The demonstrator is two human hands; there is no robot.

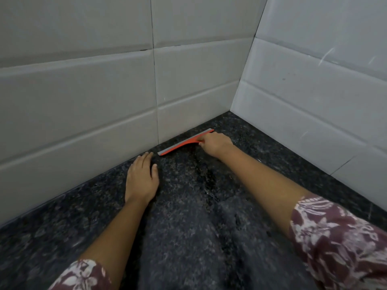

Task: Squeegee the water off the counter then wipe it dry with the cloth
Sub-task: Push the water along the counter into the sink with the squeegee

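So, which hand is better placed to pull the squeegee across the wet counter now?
The right hand. It already grips the handle of the orange squeegee, whose blade lies along the back wall, ready to pull toward the person. The left hand rests flat on the dark counter beside the blade's end, holding nothing.

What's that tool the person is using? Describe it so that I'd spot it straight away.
Find the corner where the two grey tiled walls meet the dark speckled counter. Along the foot of the back wall lies a slim squeegee, gripped by the right hand. It is the only brightly coloured thing there: orange, with a grey blade edge toward the wall.
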